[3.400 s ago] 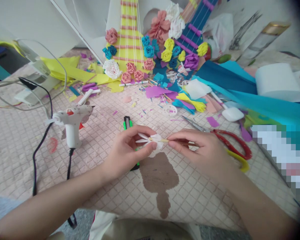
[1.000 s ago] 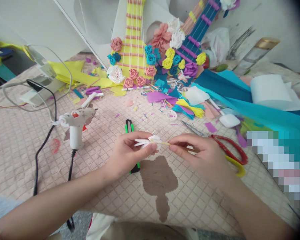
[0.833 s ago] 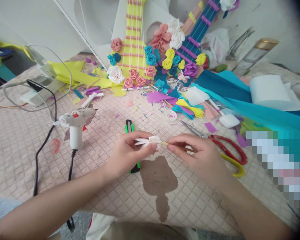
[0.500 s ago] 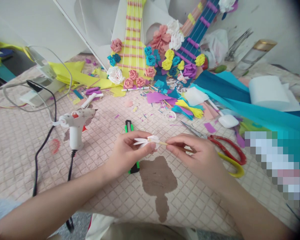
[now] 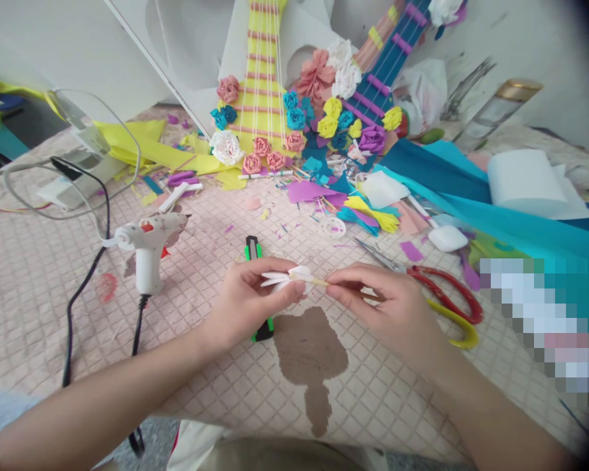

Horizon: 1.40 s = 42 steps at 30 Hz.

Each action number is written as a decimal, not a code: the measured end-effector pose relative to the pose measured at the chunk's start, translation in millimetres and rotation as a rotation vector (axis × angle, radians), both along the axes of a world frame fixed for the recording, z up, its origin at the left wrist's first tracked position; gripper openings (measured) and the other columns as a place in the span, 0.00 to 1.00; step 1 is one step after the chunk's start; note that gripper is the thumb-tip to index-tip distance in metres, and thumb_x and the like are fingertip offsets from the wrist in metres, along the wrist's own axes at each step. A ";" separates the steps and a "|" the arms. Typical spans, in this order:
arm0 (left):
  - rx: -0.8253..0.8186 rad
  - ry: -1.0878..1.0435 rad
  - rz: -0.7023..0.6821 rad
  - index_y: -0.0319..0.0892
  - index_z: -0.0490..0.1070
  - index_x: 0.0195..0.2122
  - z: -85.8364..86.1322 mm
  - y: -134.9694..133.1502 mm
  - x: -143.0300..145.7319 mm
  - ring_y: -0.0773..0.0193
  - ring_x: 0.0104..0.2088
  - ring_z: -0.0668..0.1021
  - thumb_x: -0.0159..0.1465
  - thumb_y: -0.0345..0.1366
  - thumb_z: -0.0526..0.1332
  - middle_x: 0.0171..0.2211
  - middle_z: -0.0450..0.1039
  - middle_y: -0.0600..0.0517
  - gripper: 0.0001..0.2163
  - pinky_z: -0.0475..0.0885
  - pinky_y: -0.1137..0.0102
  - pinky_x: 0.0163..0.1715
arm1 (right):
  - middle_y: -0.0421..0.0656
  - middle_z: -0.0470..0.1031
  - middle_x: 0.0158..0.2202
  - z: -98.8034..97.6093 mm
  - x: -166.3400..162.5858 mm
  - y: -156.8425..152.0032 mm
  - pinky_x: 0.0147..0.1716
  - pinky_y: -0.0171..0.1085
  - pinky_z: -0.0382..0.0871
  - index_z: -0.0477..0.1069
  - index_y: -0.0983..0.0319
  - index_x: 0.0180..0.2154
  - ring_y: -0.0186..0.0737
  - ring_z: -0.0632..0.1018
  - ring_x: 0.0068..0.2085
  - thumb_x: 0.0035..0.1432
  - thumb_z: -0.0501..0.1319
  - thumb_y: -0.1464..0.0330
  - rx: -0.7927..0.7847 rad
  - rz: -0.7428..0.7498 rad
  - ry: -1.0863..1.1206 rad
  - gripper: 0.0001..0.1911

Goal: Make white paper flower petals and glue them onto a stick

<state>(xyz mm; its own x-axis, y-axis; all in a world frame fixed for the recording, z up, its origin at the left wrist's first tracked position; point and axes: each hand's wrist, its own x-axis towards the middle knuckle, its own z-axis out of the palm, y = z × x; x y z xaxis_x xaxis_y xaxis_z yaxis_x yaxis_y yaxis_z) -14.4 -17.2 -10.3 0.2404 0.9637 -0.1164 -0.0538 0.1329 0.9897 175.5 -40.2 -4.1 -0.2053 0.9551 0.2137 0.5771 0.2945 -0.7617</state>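
White craft flower [image 5: 302, 272] is sitting between both hands, over the worktop [image 5: 216, 392]. Left hand [image 5: 252, 294] is pinching it, grip closed; right hand [image 5: 387, 291] is pinching a thin wooden stick [image 5: 319, 281], grip closed too, stick end meeting the flower. Box cutter [image 5: 254, 248] is lying partly behind left hand, glue gun [image 5: 150, 255] farther left, scissors [image 5: 419, 272] beside right hand.

green cutter [image 5: 253, 248]: middle hidden behind left grip [image 5: 248, 297] | yellow neck [image 5: 264, 44]: cut by top edge | pixelated patch [image 5: 552, 327]: unreadable
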 end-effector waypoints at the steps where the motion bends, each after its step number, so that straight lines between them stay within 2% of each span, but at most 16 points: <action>1: 0.002 0.004 0.009 0.39 0.74 0.28 0.5 0.0 0.2 0.74 0.21 0.75 0.48 0.28 0.67 0.21 0.75 0.57 0.06 0.71 0.83 0.22 | 0.37 0.77 0.31 0.6 0.5 -0.2 0.27 0.29 0.68 0.73 0.57 0.32 0.33 0.76 0.32 0.55 0.60 0.69 -0.004 -0.003 -0.001 0.03; 12: 0.044 0.083 -0.046 0.38 0.73 0.31 2.3 0.5 -0.9 0.69 0.23 0.75 0.50 0.32 0.66 0.24 0.74 0.53 0.07 0.72 0.77 0.24 | 0.39 0.77 0.30 -1.5 -0.7 0.3 0.26 0.31 0.68 0.73 0.59 0.32 0.34 0.76 0.30 0.55 0.60 0.69 -0.012 0.003 -0.009 0.03; 17: 0.073 0.155 -0.108 0.38 0.73 0.30 2.0 1.1 -0.6 0.69 0.26 0.75 0.52 0.35 0.65 0.28 0.75 0.51 0.06 0.72 0.78 0.26 | 0.39 0.77 0.30 -1.1 -3.0 -0.5 0.25 0.31 0.66 0.73 0.60 0.31 0.33 0.75 0.28 0.55 0.60 0.71 0.043 0.035 -0.044 0.04; 22: 0.103 0.231 -0.107 0.37 0.73 0.27 2.0 1.6 -0.1 0.70 0.24 0.74 0.54 0.35 0.63 0.25 0.74 0.51 0.05 0.69 0.79 0.23 | 0.40 0.78 0.30 -2.1 -4.1 -1.1 0.28 0.32 0.68 0.73 0.61 0.31 0.33 0.75 0.29 0.54 0.59 0.74 0.150 0.065 -0.046 0.05; 30: 0.119 0.272 -0.064 0.38 0.73 0.26 2.1 -0.6 -1.3 0.69 0.23 0.74 0.53 0.36 0.64 0.25 0.74 0.51 0.06 0.69 0.78 0.21 | 0.39 0.78 0.32 2.9 0.8 -1.9 0.26 0.31 0.68 0.74 0.58 0.32 0.34 0.76 0.30 0.55 0.60 0.70 0.007 0.053 -0.067 0.04; 42: 0.094 0.186 -0.071 0.38 0.73 0.32 2.8 0.4 -2.2 0.68 0.25 0.75 0.51 0.35 0.65 0.25 0.74 0.51 0.09 0.73 0.75 0.26 | 0.39 0.77 0.31 3.4 2.3 -0.3 0.25 0.31 0.68 0.73 0.58 0.32 0.34 0.76 0.30 0.55 0.60 0.70 -0.021 -0.001 -0.050 0.04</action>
